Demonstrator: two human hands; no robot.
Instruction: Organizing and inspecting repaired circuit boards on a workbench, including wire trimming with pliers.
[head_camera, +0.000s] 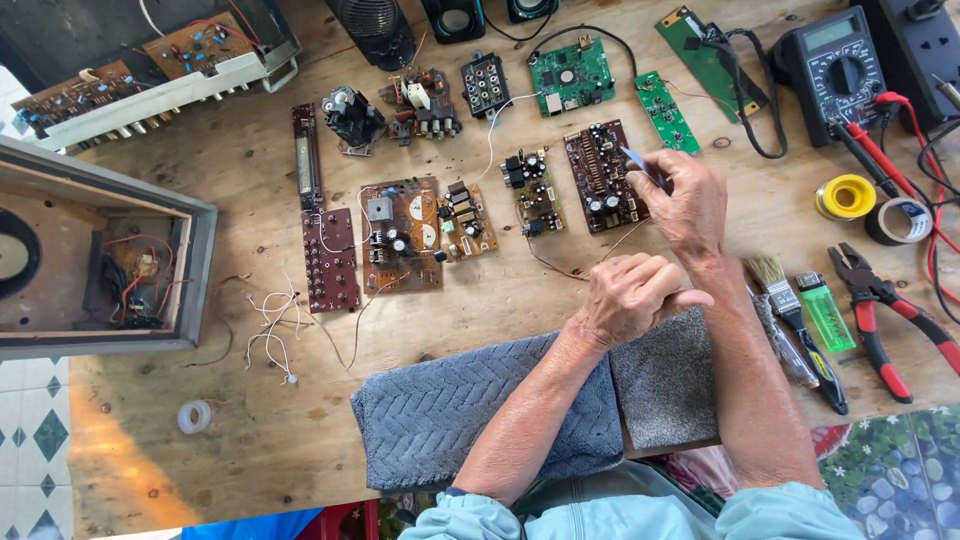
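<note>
Scuffed wooden bench (250, 440); right hand (685, 205) pinches thin blue tool (634, 158).

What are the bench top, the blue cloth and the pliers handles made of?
Bench top: looks like bare wood, with visible grain, stains and small holes. Blue cloth: soft terry-type fabric, judging by its ribbed pile and rumpled edge. Pliers: dark metal jaws; the red handles look like glossy plastic or rubber sleeves, I can't tell which.

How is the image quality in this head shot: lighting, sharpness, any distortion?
Head view: soft, even daylight on the wooden table, a warm sunlit patch bottom left, only faint shadows under the left hand and right hand; circuit boards and pliers are sharp; slight wide-angle bend at the edges.
</note>
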